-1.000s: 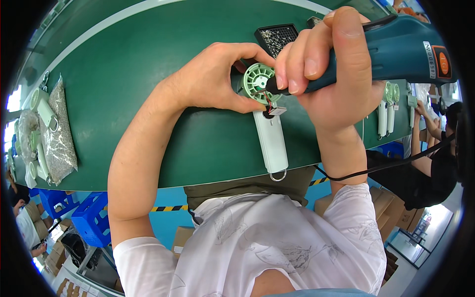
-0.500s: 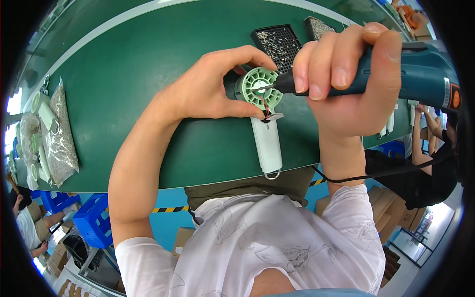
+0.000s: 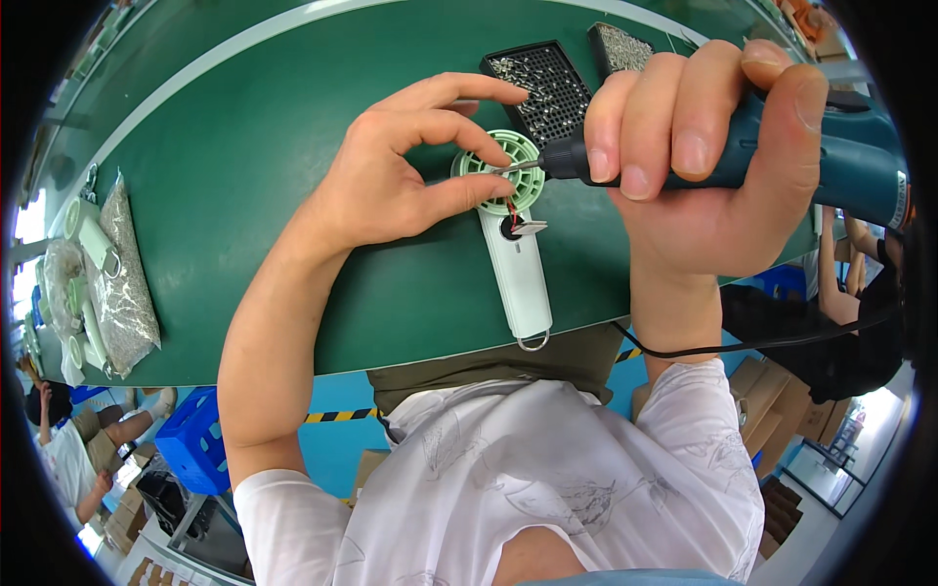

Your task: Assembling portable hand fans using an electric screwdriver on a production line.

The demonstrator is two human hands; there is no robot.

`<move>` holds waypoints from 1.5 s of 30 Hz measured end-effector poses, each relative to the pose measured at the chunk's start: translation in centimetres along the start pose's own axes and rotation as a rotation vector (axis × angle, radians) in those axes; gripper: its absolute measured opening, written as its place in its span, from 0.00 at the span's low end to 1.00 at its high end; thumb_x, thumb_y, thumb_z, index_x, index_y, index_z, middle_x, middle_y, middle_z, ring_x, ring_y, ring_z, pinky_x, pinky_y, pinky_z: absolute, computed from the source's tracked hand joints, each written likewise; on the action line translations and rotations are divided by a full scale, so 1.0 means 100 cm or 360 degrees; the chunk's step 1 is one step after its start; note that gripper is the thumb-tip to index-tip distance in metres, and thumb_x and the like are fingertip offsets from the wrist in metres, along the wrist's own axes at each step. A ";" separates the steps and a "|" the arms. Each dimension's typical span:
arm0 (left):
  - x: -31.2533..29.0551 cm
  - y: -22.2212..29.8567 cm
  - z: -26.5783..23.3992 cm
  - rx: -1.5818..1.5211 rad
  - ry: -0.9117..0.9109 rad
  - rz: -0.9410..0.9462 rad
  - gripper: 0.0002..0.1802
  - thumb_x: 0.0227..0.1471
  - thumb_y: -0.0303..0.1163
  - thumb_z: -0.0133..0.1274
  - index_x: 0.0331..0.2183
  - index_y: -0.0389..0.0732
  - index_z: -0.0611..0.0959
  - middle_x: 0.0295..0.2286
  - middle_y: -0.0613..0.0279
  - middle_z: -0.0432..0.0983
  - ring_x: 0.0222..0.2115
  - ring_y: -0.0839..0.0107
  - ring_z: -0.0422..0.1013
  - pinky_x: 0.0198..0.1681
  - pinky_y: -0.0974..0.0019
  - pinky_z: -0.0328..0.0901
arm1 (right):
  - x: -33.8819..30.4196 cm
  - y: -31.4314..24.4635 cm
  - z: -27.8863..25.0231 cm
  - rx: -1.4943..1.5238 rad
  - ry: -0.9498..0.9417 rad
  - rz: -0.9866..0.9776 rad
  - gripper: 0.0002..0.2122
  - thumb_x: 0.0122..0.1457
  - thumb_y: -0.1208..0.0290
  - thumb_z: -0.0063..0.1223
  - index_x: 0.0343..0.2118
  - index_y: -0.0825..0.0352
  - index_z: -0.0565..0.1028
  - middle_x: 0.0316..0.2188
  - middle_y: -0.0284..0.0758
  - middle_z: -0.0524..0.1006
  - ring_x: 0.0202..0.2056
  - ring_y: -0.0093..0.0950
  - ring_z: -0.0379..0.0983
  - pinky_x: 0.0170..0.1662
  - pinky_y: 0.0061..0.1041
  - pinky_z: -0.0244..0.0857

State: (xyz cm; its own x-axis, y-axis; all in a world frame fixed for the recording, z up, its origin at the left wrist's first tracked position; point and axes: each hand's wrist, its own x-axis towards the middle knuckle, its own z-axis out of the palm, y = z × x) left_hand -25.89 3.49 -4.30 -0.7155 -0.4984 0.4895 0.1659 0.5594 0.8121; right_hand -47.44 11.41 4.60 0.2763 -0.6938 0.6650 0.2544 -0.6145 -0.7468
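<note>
A handheld fan lies on the green table, its round light-green head (image 3: 523, 146) pointing away from me and its white handle (image 3: 520, 283) toward me. Thin red and dark wires (image 3: 514, 210) run from the head to a small pale plate (image 3: 530, 228) at the handle's top. My right hand (image 3: 699, 166) grips a teal electric screwdriver (image 3: 848, 161), held nearly level, its bit (image 3: 528, 165) reaching over the fan head. Around the bit's tip, the thumb and index finger of my left hand (image 3: 410, 161) form a pinch, other fingers stretched out; what they hold is too small to tell.
Beyond the fan, a black tray (image 3: 549, 83) holds many small screws, with another tray (image 3: 621, 49) of small metal parts beside it. A clear bag (image 3: 127, 283) and more fan parts (image 3: 88, 234) lie at the left. A black cable (image 3: 762, 344) hangs at the right.
My left hand has let go of the fan head's rim and moved its thumb and index finger to the bit's tip. The fan has shifted slightly left.
</note>
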 end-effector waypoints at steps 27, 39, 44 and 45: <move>-0.005 -0.001 -0.001 -0.0060 -0.0035 0.0035 0.13 0.43 0.21 0.70 0.35 0.36 0.89 0.49 0.53 0.81 0.49 0.58 0.77 0.52 0.59 0.71 | -0.007 0.016 -0.007 0.0054 -0.0010 -0.0087 0.19 0.76 0.59 0.27 0.54 0.62 0.71 0.24 0.27 0.68 0.19 0.23 0.65 0.25 0.30 0.68; -0.002 -0.008 -0.008 0.0016 -0.0275 -0.0124 0.42 0.33 0.30 0.78 0.54 0.40 0.83 0.50 0.55 0.80 0.52 0.58 0.75 0.58 0.58 0.67 | -0.007 0.015 0.015 0.0091 0.0257 0.0042 0.15 0.75 0.64 0.33 0.51 0.66 0.72 0.22 0.29 0.69 0.17 0.25 0.66 0.24 0.32 0.68; -0.001 -0.013 -0.012 0.0041 -0.0287 -0.0211 0.41 0.32 0.32 0.79 0.52 0.40 0.84 0.48 0.55 0.82 0.49 0.58 0.77 0.57 0.60 0.68 | -0.012 0.015 0.021 0.0045 0.0313 0.0083 0.13 0.74 0.65 0.35 0.50 0.66 0.72 0.22 0.30 0.70 0.17 0.25 0.66 0.24 0.32 0.68; -0.001 -0.013 -0.012 0.0038 -0.0290 -0.0210 0.41 0.32 0.32 0.79 0.52 0.40 0.84 0.48 0.55 0.82 0.49 0.58 0.77 0.57 0.60 0.68 | -0.012 0.015 0.022 0.0030 0.0328 0.0094 0.13 0.74 0.66 0.35 0.50 0.66 0.72 0.22 0.30 0.70 0.17 0.25 0.66 0.24 0.32 0.68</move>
State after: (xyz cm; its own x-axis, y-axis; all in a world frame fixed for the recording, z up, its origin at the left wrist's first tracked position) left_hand -25.25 2.01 -5.04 -0.8410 -0.4417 0.3125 0.0482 0.5141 0.8563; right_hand -45.38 12.14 2.65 0.0962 -0.7916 0.6034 0.2614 -0.5649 -0.7827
